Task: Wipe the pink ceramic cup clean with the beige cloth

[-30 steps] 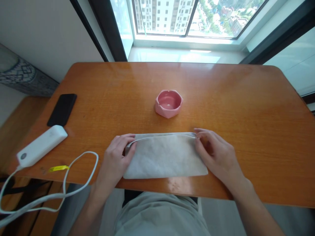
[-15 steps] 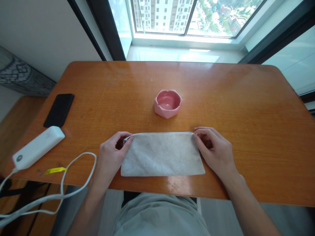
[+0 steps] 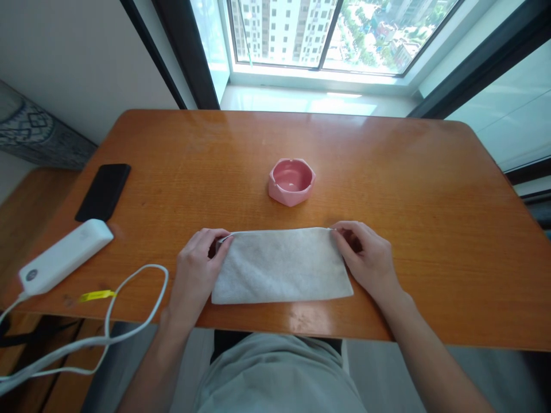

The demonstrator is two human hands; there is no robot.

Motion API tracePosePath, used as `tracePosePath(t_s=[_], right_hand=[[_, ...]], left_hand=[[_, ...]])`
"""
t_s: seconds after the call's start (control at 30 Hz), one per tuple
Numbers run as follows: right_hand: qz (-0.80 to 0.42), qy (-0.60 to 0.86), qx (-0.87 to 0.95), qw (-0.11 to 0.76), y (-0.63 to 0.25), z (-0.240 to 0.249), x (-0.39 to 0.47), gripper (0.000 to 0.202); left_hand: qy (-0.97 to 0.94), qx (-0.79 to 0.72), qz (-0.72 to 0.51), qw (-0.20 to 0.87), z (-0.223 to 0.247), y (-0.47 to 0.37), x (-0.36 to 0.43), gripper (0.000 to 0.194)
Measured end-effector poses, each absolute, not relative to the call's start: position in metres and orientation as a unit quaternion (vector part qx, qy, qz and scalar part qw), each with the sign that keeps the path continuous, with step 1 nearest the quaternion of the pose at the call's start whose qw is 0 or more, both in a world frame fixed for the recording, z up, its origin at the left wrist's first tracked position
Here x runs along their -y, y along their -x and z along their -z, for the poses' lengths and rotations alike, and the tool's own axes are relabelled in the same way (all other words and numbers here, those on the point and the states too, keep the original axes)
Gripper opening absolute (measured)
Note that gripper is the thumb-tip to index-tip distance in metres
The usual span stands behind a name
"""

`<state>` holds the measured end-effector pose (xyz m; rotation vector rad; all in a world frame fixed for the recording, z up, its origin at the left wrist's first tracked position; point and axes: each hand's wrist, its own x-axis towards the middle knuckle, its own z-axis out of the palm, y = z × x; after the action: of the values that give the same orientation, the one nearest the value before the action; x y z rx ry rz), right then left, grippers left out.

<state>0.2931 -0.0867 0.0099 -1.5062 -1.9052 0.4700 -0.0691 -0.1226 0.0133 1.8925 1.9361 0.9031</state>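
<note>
A folded light-grey cloth (image 3: 282, 267) lies near the front edge of the wooden table, its long sides running left to right. My left hand (image 3: 201, 258) pinches its far left corner between thumb and fingers. At the far right corner, my right hand (image 3: 364, 252) grips the cloth the same way. The far edge looks slightly raised and taut between the two hands. Just beyond the cloth sits a pink faceted ashtray (image 3: 291, 182) with notches in its rim; neither hand touches it.
On the left of the wooden table (image 3: 413, 189) lie a black phone (image 3: 103, 192) and a white power strip (image 3: 66, 258). Its white cable (image 3: 161, 298) loops over the front edge, with a yellow tag (image 3: 97, 295). A window (image 3: 321, 69) is behind the table.
My right hand and the cloth's right end have shifted slightly left and away from me. The left hand keeps its pinch. The camera view has tilted a little.
</note>
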Motion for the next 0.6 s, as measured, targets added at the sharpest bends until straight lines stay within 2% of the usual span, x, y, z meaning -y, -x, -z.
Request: tracePosePath(t_s=[0.13,0.23,0.37,0.4,0.47,0.6], right_hand=[[-0.196,0.592,0.709,0.33,-0.294,-0.006,0.082,0.012],[-0.164,0.59,0.723,0.321,-0.294,-0.008,0.085,0.012],[-0.01,0.562,0.769,0.306,-0.271,-0.026,0.108,0.031],[0.005,0.545,0.782,0.303,-0.262,-0.031,0.117,0.037],[-0.007,0.492,0.819,0.296,-0.243,-0.037,0.134,0.049],[-0.016,0.495,0.852,0.169,-0.228,-0.026,0.154,0.075]], left_hand=[[-0.645,-0.68,-0.313,0.155,-0.008,0.074,0.117,0.03],[-0.653,-0.675,-0.309,0.147,-0.011,0.073,0.118,0.027],[-0.701,-0.632,-0.329,-0.008,-0.032,0.048,0.141,0.023],[-0.733,-0.595,-0.33,-0.021,-0.037,0.038,0.148,0.027],[-0.802,-0.517,-0.298,0.028,-0.042,0.02,0.161,0.035],[-0.827,-0.529,-0.188,0.021,-0.023,0.017,0.169,0.063]])
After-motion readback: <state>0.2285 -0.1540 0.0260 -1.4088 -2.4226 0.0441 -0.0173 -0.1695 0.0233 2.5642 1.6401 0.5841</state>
